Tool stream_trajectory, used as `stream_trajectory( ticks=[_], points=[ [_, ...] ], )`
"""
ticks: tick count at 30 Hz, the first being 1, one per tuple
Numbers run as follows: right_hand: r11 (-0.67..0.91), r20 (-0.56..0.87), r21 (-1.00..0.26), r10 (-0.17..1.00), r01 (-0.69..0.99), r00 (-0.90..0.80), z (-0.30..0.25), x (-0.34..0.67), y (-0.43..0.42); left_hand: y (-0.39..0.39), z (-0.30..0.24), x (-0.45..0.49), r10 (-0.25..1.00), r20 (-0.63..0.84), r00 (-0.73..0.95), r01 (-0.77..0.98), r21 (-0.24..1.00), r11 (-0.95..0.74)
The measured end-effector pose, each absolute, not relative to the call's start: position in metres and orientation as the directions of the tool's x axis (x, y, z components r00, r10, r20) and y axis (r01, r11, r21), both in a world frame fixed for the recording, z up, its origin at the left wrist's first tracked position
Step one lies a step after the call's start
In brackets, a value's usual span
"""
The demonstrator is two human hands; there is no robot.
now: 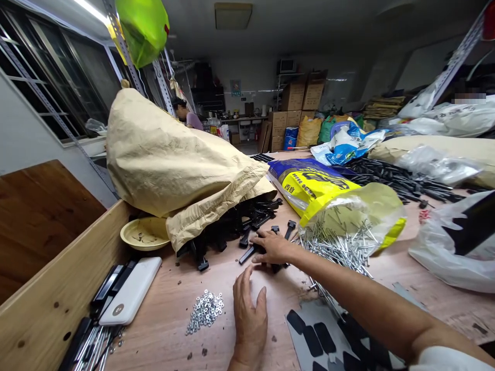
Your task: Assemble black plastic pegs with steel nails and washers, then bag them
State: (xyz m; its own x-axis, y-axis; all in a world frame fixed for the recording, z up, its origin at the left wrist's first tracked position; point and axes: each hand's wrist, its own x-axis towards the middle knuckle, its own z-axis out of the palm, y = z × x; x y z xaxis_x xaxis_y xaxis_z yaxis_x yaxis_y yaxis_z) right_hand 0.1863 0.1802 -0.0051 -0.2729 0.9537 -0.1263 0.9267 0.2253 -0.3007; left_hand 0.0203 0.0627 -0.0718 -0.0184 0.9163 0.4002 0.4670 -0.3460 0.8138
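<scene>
My left hand (250,314) hovers over or rests on the wooden tabletop, fingers apart and nothing in it. To its left lies a small heap of shiny metal nuts (205,310). My right hand (274,247) reaches across among loose black plastic parts (247,254), its fingers spread over them; whether they touch one is hard to see. More black parts (232,221) spill from the mouth of a large tan sack (174,149). Right of my right hand, long thin metal rods or bolts (336,252) pour out of a yellow and blue bag (313,185).
A cream bowl (145,233) and a white power bank (131,291) lie by the wooden side board (62,268). Black pads on a grey sheet (305,314) lie under my right forearm. A white plastic bag (448,252) stands at the right. A person (192,120) is in the background.
</scene>
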Motion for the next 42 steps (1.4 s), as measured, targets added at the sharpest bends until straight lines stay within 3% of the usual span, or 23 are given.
stream_trajectory(
  ticks=[2, 9, 15, 22, 28, 34, 42],
  points=[
    [0.229, -0.094, -0.335, 0.957, 0.914, -0.275, 0.004, 0.196, 0.193, 0.064, -0.075, 0.021, 0.902, 0.429, -0.044, 0.479, 0.802, -0.357],
    [-0.042, -0.023, -0.316, 0.999, 0.948, 0.037, 0.022, 0.233, 0.289, 0.065, -0.079, 0.021, 0.869, 0.493, -0.039, 0.55, 0.737, -0.394],
    [-0.022, -0.087, -0.362, 0.996, 0.932, -0.01, -0.004, 0.211, 0.302, 0.065, -0.078, 0.022, 0.879, 0.475, 0.043, 0.639, 0.663, -0.39],
    [0.081, -0.079, -0.41, 0.989, 0.909, -0.123, -0.019, 0.183, 0.247, 0.068, -0.081, 0.027, 0.904, 0.425, 0.052, 0.702, 0.628, -0.335],
    [0.187, -0.005, -0.424, 0.978, 0.886, -0.209, 0.001, 0.188, 0.185, 0.061, -0.069, 0.026, 0.894, 0.445, 0.054, 0.702, 0.62, -0.351],
    [0.087, 0.034, -0.317, 0.996, 0.944, -0.08, 0.008, 0.215, 0.111, 0.057, -0.06, 0.028, 0.913, 0.393, 0.107, 0.772, 0.546, -0.325],
    [0.093, 0.078, -0.21, 0.994, 0.973, -0.078, -0.017, 0.181, 0.033, 0.045, -0.05, 0.03, 0.911, 0.358, 0.204, 0.854, 0.389, -0.345]
  ],
)
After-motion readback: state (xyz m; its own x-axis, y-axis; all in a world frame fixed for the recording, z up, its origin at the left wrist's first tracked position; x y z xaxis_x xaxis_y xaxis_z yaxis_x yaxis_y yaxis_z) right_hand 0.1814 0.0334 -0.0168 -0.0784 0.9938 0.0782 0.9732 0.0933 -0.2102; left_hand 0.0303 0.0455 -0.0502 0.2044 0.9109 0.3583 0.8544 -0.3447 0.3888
